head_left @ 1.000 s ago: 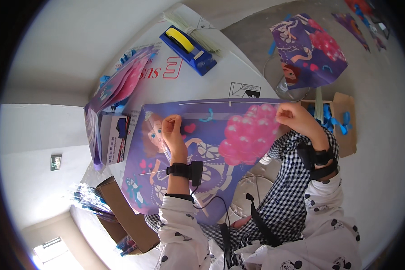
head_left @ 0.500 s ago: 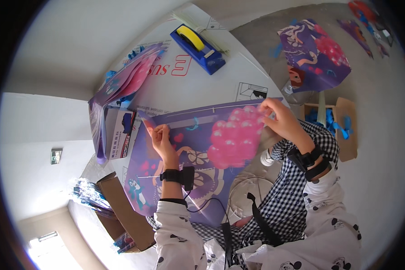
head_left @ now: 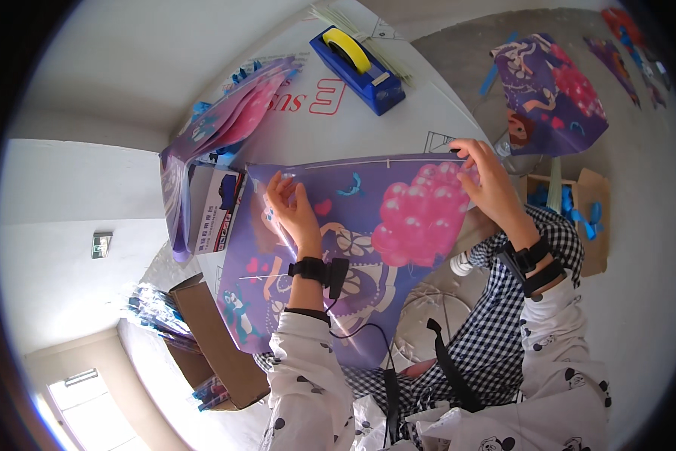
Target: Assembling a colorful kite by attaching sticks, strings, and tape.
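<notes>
A purple printed sheet (head_left: pixel 353 188) with pink balloons and a figure lies across the table's near edge and my lap. Along its far edge runs a thin white rod (head_left: pixel 420 158) with a small strip of tape. My left hand (head_left: pixel 296 214) is over the sheet's left part, fingers apart and holding nothing. At the far right corner of the sheet, my right hand (head_left: pixel 492 180) has its thumb and forefinger spread, touching or just above the edge. Beyond the sheet stands a blue tape dispenser (head_left: pixel 364 79) with a yellow roll.
Folded purple sheets (head_left: pixel 229 124) and a printed box (head_left: pixel 217 210) are at the table's left. Thin white sticks (head_left: pixel 368 37) lie behind the dispenser. Another printed sheet (head_left: pixel 556 98) lies on the floor. Open cartons stand left (head_left: pixel 217 346) and right (head_left: pixel 597 203).
My left hand has opened from a pinch. My right hand's fingers have spread at the sheet's corner. The sheet's far edge lies flatter, and the whole view has shifted slightly.
</notes>
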`<state>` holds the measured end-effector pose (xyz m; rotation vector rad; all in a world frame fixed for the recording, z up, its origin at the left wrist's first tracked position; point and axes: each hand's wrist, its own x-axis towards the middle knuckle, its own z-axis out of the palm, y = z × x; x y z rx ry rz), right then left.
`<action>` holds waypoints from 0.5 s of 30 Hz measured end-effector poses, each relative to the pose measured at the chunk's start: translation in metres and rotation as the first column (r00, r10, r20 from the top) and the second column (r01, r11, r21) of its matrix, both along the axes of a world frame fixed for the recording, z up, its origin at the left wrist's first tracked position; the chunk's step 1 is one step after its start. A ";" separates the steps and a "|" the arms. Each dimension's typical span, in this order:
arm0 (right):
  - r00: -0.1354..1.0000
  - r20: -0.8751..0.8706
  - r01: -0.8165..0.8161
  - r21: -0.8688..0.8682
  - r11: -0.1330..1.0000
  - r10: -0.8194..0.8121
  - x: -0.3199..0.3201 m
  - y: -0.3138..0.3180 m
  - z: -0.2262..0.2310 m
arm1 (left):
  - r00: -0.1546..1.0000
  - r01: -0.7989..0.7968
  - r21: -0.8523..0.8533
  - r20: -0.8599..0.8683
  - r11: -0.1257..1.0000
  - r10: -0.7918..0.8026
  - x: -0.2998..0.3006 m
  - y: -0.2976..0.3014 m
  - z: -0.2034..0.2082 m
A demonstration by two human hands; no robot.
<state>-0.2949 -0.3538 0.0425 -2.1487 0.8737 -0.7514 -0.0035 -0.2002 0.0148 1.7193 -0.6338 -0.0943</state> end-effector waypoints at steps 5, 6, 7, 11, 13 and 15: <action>0.998 -0.052 0.042 0.000 0.999 -0.042 0.001 0.001 -0.001 | 0.986 0.096 0.270 0.106 0.958 -0.128 0.003 -0.005 0.003; 0.997 -0.058 0.045 0.001 0.999 -0.045 0.000 0.000 -0.001 | 0.986 0.100 0.270 0.100 0.958 -0.131 0.002 -0.007 0.002; 0.998 -0.051 0.043 -0.057 0.997 -0.045 0.000 0.000 -0.001 | 0.978 0.104 0.315 0.142 0.943 -0.155 0.002 -0.009 0.001; 0.995 -0.087 0.038 -0.125 0.991 -0.049 -0.003 -0.003 -0.002 | 0.940 0.105 0.431 0.253 0.896 -0.231 0.005 -0.012 -0.004; 0.992 -0.114 0.052 -0.080 0.995 -0.061 -0.004 -0.004 -0.003 | 0.934 0.126 0.429 0.252 0.895 -0.253 0.005 -0.014 -0.007; 0.988 -0.139 0.067 -0.039 0.997 -0.072 -0.004 -0.005 -0.003 | 0.928 0.146 0.423 0.255 0.894 -0.272 0.006 -0.015 -0.008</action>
